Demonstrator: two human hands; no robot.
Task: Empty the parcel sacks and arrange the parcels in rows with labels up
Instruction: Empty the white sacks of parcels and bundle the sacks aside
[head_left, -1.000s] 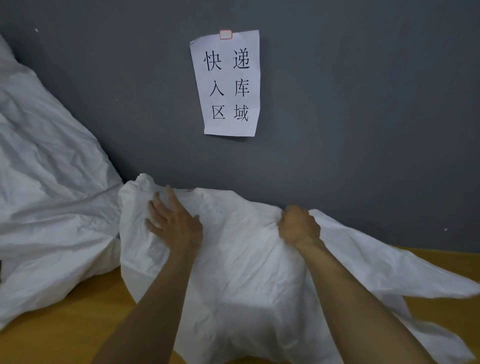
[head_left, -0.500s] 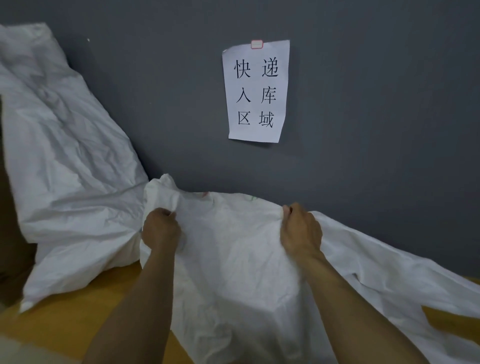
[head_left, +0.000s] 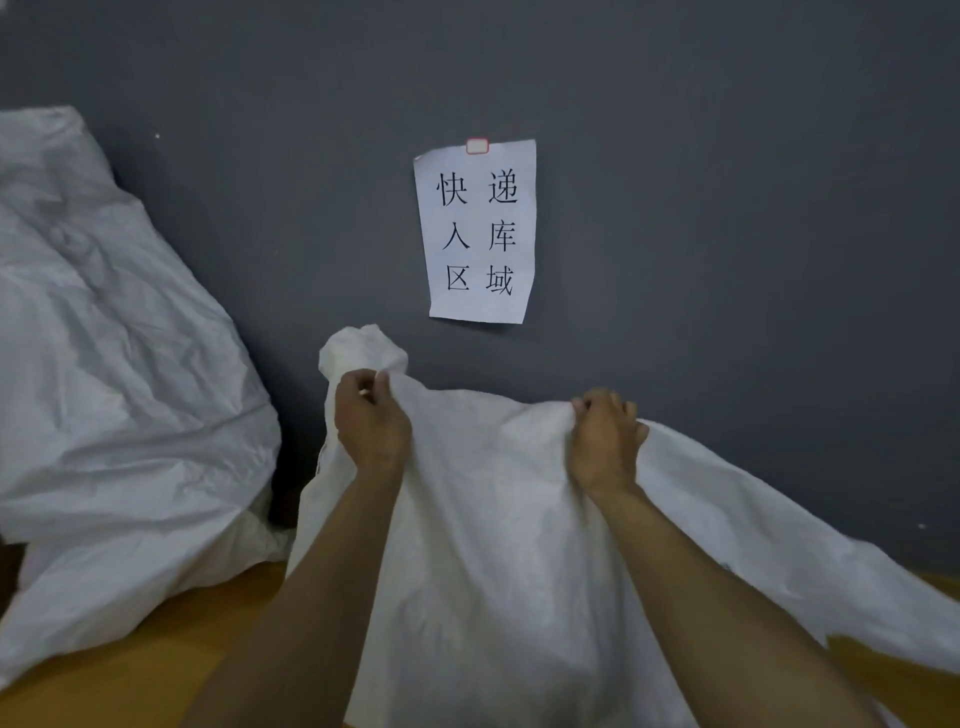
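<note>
A white woven parcel sack hangs in front of me, lifted by its upper edge against the grey wall. My left hand is closed on the sack's bunched top left corner. Further right along the same upper edge, my right hand grips the fabric. The sack's right side drapes down over the wooden floor. A second, fuller white sack leans against the wall at the left. No parcels are visible; the sacks hide whatever is inside them.
A white paper sign with printed black characters is stuck on the grey wall above the held sack. Wooden floor shows at the bottom left and at the right edge.
My left hand went from flat on the sack to gripping its top left corner. Both hands have raised the sack's upper edge higher up the wall.
</note>
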